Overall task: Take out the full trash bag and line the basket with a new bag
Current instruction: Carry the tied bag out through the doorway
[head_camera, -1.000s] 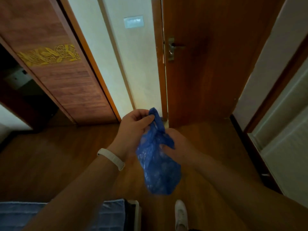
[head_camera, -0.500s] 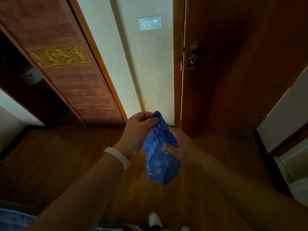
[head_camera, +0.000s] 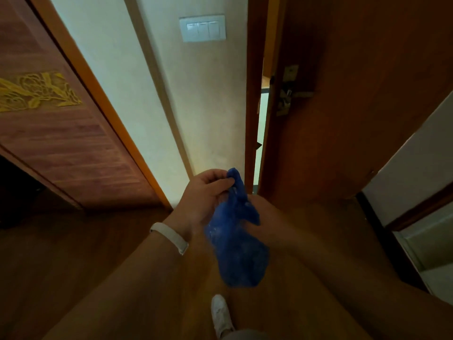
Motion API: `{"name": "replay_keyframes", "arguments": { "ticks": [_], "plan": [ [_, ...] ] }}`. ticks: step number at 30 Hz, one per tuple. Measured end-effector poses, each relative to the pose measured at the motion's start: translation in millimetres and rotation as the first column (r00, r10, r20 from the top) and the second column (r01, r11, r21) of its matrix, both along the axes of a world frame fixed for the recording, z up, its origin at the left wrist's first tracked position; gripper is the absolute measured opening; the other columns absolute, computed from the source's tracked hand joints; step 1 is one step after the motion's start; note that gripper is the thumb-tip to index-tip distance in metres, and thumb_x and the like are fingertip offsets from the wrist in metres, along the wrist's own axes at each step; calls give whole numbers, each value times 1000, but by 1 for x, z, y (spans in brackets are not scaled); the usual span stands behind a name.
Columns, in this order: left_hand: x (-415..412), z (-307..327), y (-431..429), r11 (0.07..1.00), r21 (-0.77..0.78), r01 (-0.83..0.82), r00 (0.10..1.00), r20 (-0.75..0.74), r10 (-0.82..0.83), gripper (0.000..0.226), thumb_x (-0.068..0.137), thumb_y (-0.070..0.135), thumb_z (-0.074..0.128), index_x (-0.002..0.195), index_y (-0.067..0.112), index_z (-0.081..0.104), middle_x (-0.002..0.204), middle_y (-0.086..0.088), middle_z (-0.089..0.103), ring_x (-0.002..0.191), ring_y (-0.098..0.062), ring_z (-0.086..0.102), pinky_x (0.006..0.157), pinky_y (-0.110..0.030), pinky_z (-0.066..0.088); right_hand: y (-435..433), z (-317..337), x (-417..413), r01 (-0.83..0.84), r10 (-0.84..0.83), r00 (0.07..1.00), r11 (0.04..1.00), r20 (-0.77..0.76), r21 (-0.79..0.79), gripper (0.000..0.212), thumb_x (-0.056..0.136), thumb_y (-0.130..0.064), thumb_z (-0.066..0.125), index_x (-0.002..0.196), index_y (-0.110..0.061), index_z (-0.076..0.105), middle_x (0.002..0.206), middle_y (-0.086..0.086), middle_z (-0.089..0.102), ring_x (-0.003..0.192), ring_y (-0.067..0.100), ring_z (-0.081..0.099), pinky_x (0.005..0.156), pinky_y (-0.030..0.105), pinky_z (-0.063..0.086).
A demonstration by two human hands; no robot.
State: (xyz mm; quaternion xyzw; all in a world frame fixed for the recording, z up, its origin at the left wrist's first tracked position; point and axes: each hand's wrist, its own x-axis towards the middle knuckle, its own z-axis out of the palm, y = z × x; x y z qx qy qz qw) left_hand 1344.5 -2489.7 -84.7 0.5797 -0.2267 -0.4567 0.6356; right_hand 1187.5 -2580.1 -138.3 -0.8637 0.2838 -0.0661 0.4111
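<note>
Both hands hold a crumpled blue bag (head_camera: 236,249) in mid-air above the wooden floor (head_camera: 73,253). Left hand (head_camera: 203,197) pinches its top between thumb and fingers. Right hand (head_camera: 267,217) grips its side. Wooden door (head_camera: 355,106) stands ajar ahead.

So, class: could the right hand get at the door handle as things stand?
Probably not yet: the right hand grips the blue bag along with the left hand, though nothing blocks the handle.
</note>
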Motion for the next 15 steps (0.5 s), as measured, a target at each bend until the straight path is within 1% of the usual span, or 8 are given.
{"name": "replay_keyframes", "arguments": {
  "ticks": [1, 4, 6, 8, 10, 12, 13, 15],
  "plan": [
    [18, 1, -7, 999, -4, 33, 999, -2, -33, 10, 88, 9, 64, 87, 13, 73, 87, -13, 69, 83, -27, 66, 75, -38, 52, -4, 2, 16, 13, -13, 1000, 1000, 10, 15, 50, 94, -26, 60, 140, -24, 41, 127, -16, 47, 112, -1, 45, 84, 2, 33],
    [69, 7, -35, 994, -4, 111, 993, 39, -111, 21, 88, 3, 63, 78, 17, 75, 79, -10, 70, 78, -25, 66, 75, -36, 54, -25, 4, 67, 37, -37, 998, 999, 42, 6, 48, 92, -26, 61, 136, -26, 45, 132, -8, 53, 119, 10, 51, 97, 22, 42],
    [97, 12, -51, 993, 9, 115, 988, 103, -115, 24, 88, 1, 63, 74, 18, 74, 76, -9, 69, 79, -26, 64, 79, -39, 52, -38, 7, 95, 55, -54, 997, 998, 57, -12, 48, 91, -26, 61, 137, -26, 45, 132, -7, 54, 119, 10, 52, 97, 24, 43],
    [120, 16, -64, 995, 4, 95, 986, 137, -95, 19, 88, 0, 63, 78, 14, 72, 78, -10, 68, 82, -27, 64, 82, -38, 52, -52, 9, 119, 61, -60, 996, 998, 73, -10, 46, 92, -26, 61, 135, -26, 46, 128, -8, 56, 115, 9, 54, 95, 25, 45],
    [140, 19, -75, 997, 1, 71, 988, 141, -70, 14, 89, -1, 61, 84, 9, 69, 80, -11, 67, 83, -25, 63, 83, -37, 52, -67, 8, 143, 12, -17, 993, 999, 117, 37, 36, 92, -26, 62, 126, -30, 50, 117, -10, 60, 105, 5, 59, 90, 27, 50],
    [158, 18, -84, 999, 16, 47, 985, 163, -49, 13, 89, -1, 61, 87, 8, 69, 82, -12, 68, 84, -25, 64, 86, -39, 52, -82, 4, 165, -22, 16, 992, 999, 124, 47, 31, 92, -25, 63, 118, -35, 50, 108, -15, 59, 100, -1, 59, 85, 22, 52],
    [165, 16, -88, 999, 24, 36, 985, 167, -40, 13, 89, 0, 61, 86, 9, 70, 81, -11, 68, 84, -25, 64, 87, -40, 53, -88, 2, 174, -28, 24, 993, 999, 119, 31, 34, 91, -24, 64, 119, -36, 48, 108, -16, 57, 100, -1, 58, 86, 21, 52],
    [180, 9, -100, 999, 53, 5, 985, 170, -14, 13, 88, 1, 62, 87, 10, 71, 80, -10, 69, 83, -24, 65, 86, -39, 53, -102, -5, 190, -15, 15, 995, 1000, 96, -8, 42, 90, -27, 65, 127, -34, 46, 118, -10, 56, 104, 4, 56, 91, 28, 51]
  ]
}}
